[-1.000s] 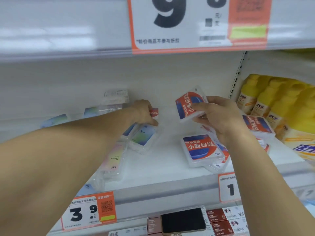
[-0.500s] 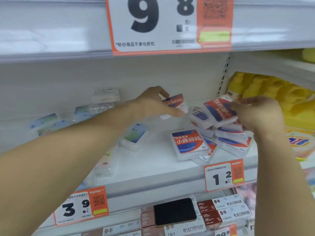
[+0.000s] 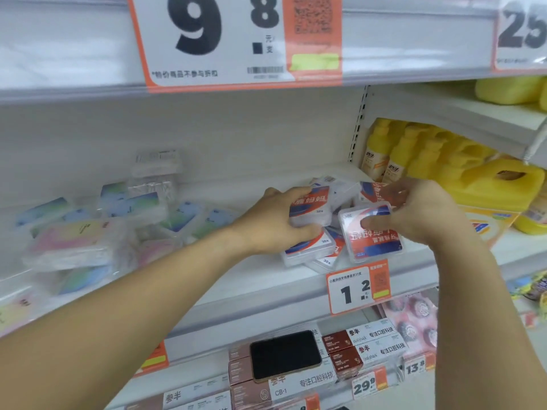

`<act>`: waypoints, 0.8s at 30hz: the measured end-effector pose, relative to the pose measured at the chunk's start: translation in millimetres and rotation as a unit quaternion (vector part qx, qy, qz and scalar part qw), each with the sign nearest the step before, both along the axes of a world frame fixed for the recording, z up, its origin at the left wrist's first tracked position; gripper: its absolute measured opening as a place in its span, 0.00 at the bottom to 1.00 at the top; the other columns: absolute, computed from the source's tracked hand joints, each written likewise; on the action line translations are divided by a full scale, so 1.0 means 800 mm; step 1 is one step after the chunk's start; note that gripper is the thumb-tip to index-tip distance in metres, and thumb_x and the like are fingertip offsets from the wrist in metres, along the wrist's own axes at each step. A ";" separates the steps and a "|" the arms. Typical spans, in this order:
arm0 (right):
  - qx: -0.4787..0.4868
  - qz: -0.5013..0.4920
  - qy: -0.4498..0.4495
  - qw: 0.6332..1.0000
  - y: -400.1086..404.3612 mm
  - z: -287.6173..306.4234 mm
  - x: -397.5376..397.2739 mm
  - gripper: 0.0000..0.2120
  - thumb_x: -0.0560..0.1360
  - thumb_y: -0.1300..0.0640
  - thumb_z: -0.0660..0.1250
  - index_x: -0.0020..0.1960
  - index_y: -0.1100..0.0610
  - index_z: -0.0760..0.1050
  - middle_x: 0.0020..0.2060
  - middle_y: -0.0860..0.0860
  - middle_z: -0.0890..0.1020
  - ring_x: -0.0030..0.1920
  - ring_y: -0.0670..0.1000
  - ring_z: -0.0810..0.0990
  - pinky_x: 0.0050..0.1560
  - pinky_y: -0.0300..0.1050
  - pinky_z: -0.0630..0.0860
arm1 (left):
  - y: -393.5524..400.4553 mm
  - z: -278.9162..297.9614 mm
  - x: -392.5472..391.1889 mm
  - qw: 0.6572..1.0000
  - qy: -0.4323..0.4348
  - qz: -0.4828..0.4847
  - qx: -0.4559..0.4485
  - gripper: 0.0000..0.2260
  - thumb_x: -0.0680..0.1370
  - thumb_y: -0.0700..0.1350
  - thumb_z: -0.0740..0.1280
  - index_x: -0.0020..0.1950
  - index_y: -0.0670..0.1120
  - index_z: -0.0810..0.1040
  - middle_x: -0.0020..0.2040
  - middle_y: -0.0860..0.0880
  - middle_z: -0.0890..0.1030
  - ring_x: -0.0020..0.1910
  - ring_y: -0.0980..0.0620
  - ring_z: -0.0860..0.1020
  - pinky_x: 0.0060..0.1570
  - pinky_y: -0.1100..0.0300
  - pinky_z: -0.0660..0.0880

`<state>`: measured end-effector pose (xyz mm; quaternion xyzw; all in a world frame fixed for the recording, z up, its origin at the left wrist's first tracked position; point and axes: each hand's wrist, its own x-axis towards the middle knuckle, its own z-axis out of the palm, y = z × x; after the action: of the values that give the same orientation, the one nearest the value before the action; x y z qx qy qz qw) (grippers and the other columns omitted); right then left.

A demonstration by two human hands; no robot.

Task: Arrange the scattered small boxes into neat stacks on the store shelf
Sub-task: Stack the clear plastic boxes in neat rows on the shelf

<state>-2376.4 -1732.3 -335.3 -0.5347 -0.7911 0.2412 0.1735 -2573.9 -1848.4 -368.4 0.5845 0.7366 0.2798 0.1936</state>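
My left hand reaches palm-down, fingers curled round a red box; my right hand pinches another box above the shelf.

Clear small boxes, red-and-blue labels, clustered at right of white shelf. One box tilted, label upside down. Another box sits atop overlapping, skewed boxes.

Bare shelf strip open along front edge, between pastel boxes at left and red-blue box pile at right. Upper shelf lip with price tag limits headroom. Yellow bottles wall off right side beyond upright.
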 end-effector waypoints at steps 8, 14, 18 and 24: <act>0.069 0.071 0.004 0.995 -0.001 -0.002 0.010 0.34 0.57 0.58 0.85 0.61 0.52 0.78 0.54 0.52 0.82 0.50 0.54 0.80 0.46 0.47 0.77 | 0.016 -0.011 0.000 0.999 0.028 0.032 -0.022 0.33 0.77 0.59 0.63 0.77 0.61 0.51 0.70 0.48 0.66 0.65 0.48 0.73 0.57 0.64 0.66; 0.078 0.075 0.004 0.994 0.003 -0.003 0.009 0.37 0.59 0.54 0.83 0.66 0.52 0.75 0.59 0.51 0.82 0.54 0.54 0.80 0.50 0.48 0.79 | 0.014 -0.025 0.013 0.987 0.152 0.044 -0.012 0.35 0.77 0.63 0.56 0.79 0.55 0.45 0.74 0.49 0.63 0.65 0.44 0.72 0.61 0.47 0.72; 0.072 0.068 0.045 0.994 0.001 0.004 0.007 0.36 0.62 0.50 0.82 0.66 0.52 0.74 0.60 0.51 0.81 0.53 0.53 0.80 0.45 0.46 0.77 | 0.011 -0.025 0.021 0.998 0.063 0.022 0.011 0.35 0.73 0.66 0.60 0.76 0.55 0.53 0.68 0.49 0.67 0.63 0.45 0.73 0.61 0.47 0.72; 0.114 0.077 0.065 0.988 -0.009 0.016 -0.008 0.24 0.68 0.47 0.77 0.62 0.54 0.77 0.55 0.51 0.83 0.50 0.52 0.81 0.48 0.45 0.76 | -0.015 -0.013 0.004 0.999 0.054 -0.007 0.000 0.36 0.73 0.66 0.61 0.77 0.58 0.50 0.75 0.52 0.60 0.72 0.50 0.65 0.68 0.48 0.67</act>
<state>-2382.9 -1739.5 -322.7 -0.4319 -0.8394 0.1964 0.2651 -2570.6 -1860.7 -378.5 0.6041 0.7416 0.2468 0.1555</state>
